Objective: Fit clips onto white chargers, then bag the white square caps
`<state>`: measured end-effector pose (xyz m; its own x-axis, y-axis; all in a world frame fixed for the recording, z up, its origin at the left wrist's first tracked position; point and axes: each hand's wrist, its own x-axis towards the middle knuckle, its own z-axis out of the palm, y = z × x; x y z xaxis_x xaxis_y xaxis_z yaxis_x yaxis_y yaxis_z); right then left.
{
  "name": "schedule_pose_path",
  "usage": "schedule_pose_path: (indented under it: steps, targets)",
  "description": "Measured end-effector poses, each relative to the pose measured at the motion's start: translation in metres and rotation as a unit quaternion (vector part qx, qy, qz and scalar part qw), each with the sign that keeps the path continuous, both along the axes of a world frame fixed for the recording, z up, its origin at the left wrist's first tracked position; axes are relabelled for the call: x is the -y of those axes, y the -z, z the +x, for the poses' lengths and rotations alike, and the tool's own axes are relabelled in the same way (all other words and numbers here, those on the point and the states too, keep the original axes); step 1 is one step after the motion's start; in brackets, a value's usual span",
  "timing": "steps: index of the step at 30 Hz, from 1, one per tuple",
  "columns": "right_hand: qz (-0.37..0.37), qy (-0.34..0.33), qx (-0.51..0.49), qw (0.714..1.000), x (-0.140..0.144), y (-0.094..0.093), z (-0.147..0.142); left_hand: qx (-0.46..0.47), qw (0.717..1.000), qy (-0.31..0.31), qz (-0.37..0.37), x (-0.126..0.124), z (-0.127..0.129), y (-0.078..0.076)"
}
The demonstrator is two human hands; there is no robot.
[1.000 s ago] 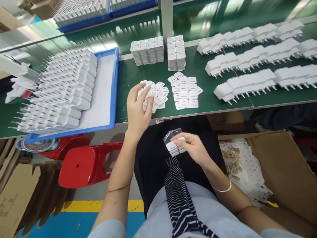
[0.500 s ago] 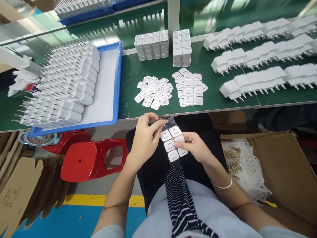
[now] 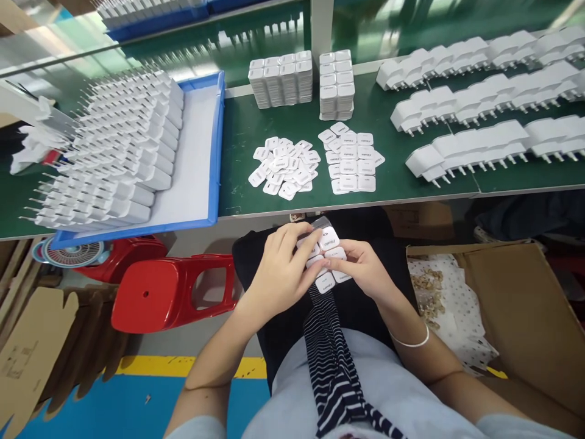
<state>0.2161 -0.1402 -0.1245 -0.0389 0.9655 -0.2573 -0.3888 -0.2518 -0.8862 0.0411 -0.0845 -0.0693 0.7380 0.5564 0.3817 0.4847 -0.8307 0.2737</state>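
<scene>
Over my lap, both hands hold a small clear sheet carrying several white square label pieces [image 3: 328, 256]. My left hand [image 3: 280, 271] covers the sheet's left side, fingers pressing on its pieces. From the right, my right hand [image 3: 361, 272] supports the sheet with thumb on top. On the green bench just ahead lie a loose heap of white pieces [image 3: 284, 167] and a neater flat group of pieces [image 3: 351, 160].
A blue tray [image 3: 214, 146] packed with white plug chargers sits at left. Two stacks of white blocks [image 3: 301, 79] stand behind the pieces; rows of chargers [image 3: 484, 97] fill the bench's right. Red stools [image 3: 169, 292] and an open cardboard box [image 3: 512, 305] flank my knees.
My left hand left the loose heap on the bench, came down to the sheet in my right hand and now presses flat on it. The sheet turned face-up.
</scene>
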Motion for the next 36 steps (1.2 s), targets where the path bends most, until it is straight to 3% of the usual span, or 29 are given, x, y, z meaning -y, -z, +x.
schedule_pose_path:
  steps: [3,7,10,12,14,18,21,24,26,28,30,32,34,36]
  targets:
    - [0.025,-0.007,0.017,1.0,0.002,-0.001,0.002,0.032,0.981,0.003,-0.193,-0.002,0.001,0.002]
    - [0.044,-0.021,0.029,0.998,0.003,-0.001,0.004,0.121,0.897,0.008,-0.424,-0.004,0.002,0.009]
    - [0.057,-0.028,0.037,0.997,0.003,-0.001,0.005,0.164,0.838,-0.003,-0.521,-0.007,0.004,0.015]
    - [0.067,-0.033,0.038,0.997,0.003,-0.001,0.006,0.179,0.821,-0.014,-0.543,-0.008,0.005,0.018]
    - [0.072,-0.035,0.033,0.996,0.002,-0.001,0.007,0.178,0.837,-0.027,-0.518,-0.008,0.007,0.019]
    - [0.065,-0.027,0.013,0.997,0.002,0.0,0.009,0.141,0.91,-0.055,-0.386,-0.007,0.01,0.021]
    - [0.043,-0.023,0.016,0.999,0.004,0.001,0.008,0.147,0.926,-0.064,-0.342,-0.011,0.009,0.023]
    - [0.01,-0.013,0.02,1.0,0.006,0.003,0.009,0.179,0.936,-0.135,-0.272,-0.024,0.003,0.023]
    - [-0.008,-0.014,0.022,1.0,0.007,0.004,0.01,0.181,0.953,-0.197,-0.145,-0.032,-0.003,0.02]
    - [-0.023,-0.016,0.027,0.999,0.008,0.004,0.011,0.161,0.961,-0.222,0.034,-0.037,-0.006,0.014]
    - [-0.041,-0.013,0.034,0.998,0.008,0.003,0.01,0.12,0.96,-0.178,0.178,-0.035,-0.005,0.009]
    - [-0.047,-0.012,0.047,0.998,0.007,0.002,0.008,0.08,0.962,-0.107,0.237,-0.026,0.002,0.007]
    - [-0.033,-0.014,0.075,0.997,0.005,0.002,0.004,0.059,0.972,-0.063,0.219,-0.014,0.012,0.01]
    - [0.003,-0.015,0.117,0.993,0.003,0.002,0.001,0.05,0.987,-0.042,0.147,-0.003,0.021,0.016]
